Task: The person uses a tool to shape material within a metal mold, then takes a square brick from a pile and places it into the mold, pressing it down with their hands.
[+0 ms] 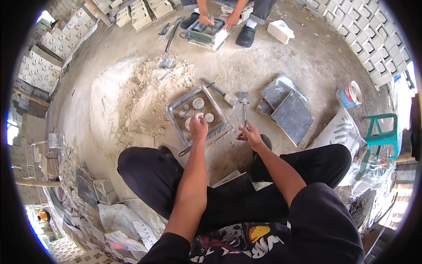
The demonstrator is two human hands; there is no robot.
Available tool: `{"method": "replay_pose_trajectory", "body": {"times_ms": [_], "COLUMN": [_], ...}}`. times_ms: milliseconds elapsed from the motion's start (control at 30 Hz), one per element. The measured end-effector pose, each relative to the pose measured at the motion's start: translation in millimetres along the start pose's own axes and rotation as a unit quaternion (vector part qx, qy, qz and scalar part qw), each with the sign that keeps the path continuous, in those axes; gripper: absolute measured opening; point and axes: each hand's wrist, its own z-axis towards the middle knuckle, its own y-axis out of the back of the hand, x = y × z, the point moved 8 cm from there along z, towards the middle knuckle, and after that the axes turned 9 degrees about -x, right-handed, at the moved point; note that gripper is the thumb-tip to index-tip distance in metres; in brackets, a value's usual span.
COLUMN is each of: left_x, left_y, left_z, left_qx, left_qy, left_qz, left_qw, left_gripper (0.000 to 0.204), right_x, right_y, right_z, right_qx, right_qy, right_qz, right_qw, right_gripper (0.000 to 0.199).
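My left hand (198,126) is closed above a square metal mould frame (176,127), its fingertips pinched together. Whatever they hold, if anything, is too small to make out. Inside the frame are several round grey pieces, among them a large disc (198,103) at the far side and another disc (209,117) right of my fingers. My right hand (251,136) is wrapped round the lower end of a slim metal tool with a squarish head (243,97), which points away from me. A trowel (231,100) lies between the frame and that tool's head.
Pale sandy powder (145,88) is heaped left of the frame, with a shovel (166,62) on it. Dark flat plates (293,116) lie to the right, near a bucket (349,94) and green stool (381,136). Ahead, another person's hands (206,18) work at a second mould (211,39).
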Motion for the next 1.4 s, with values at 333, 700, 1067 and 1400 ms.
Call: {"method": "replay_pose_trajectory", "body": {"times_ms": [333, 700, 1067, 1400], "left_x": [-1.9, -0.3, 43.5, 52.8], "left_y": [-0.2, -1.6, 85.1, 138.7], "left_z": [-9.5, -29.7, -21.3, -15.0], "left_qx": [0.025, 0.076, -0.063, -0.161], "left_qy": [-0.031, -0.051, 0.029, 0.031], "left_qz": [0.016, 0.110, 0.153, 0.134], "left_qw": [0.999, 0.990, 0.986, 0.977], "left_gripper": [0.014, 0.028, 0.029, 0.031], "right_x": [-0.2, -57.1, 8.3, 95.7], "right_y": [20.9, -21.2, -64.4, -86.5], "right_z": [29.2, 73.3, 70.0, 49.3], "right_qx": [-0.275, -0.123, -0.156, -0.290], "right_qy": [0.207, 0.116, 0.313, 0.347], "right_qz": [-0.450, -0.481, -0.645, -0.450], "right_qw": [0.824, 0.860, 0.679, 0.770], "right_gripper": [0.051, 0.033, 0.037, 0.040]}}
